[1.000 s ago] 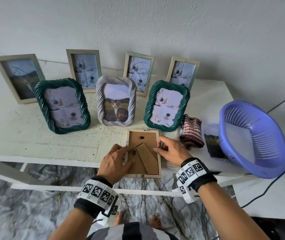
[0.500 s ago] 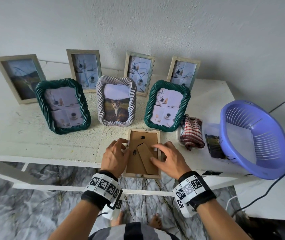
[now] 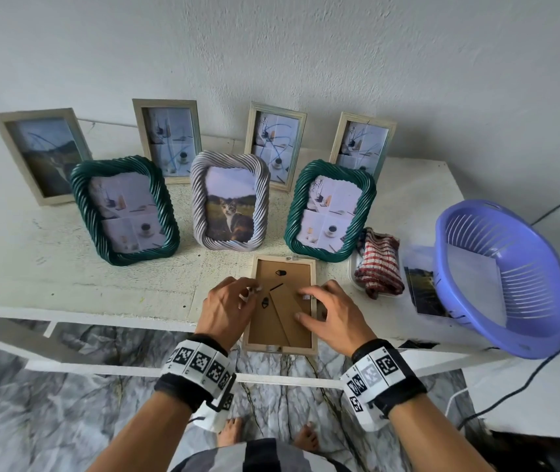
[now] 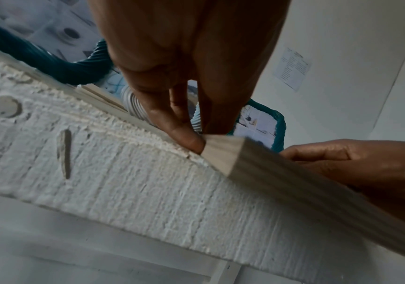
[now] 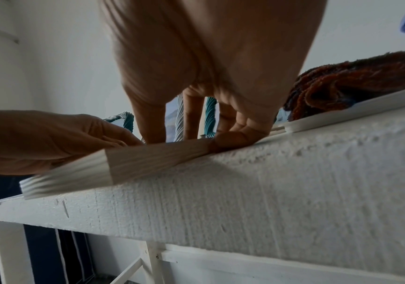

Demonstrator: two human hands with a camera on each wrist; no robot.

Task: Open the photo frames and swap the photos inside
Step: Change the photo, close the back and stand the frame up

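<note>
A light wooden photo frame (image 3: pixel 280 350) lies face down at the table's front edge, brown backing and folded stand up. My left hand (image 3: pixel 237 298) grips its left rim, the fingers curled over a side tab and the thumb (image 4: pixel 187 138) against the outer side. My right hand (image 3: pixel 319 308) straddles the right rim, with thumb and index on the backing and the other fingers (image 5: pixel 240 138) along the outside. The frame's ribbed side (image 5: pixel 148 159) overhangs the table edge slightly. A loose landscape photo (image 3: pixel 425 287) lies to the right.
Two green twisted frames (image 3: pixel 125 212) (image 3: pixel 329 212) and a white one with a cat photo (image 3: pixel 230 202) stand just behind. Several wooden frames lean on the wall. A checked cloth (image 3: pixel 379 264) and a blue basket (image 3: pixel 510 277) sit at the right, the basket partly covering the photo.
My right hand slid back from the frame's upper right edge, and its thumb now lies on the stand. My left fingers curled in at the left rim. The frame stayed put.
</note>
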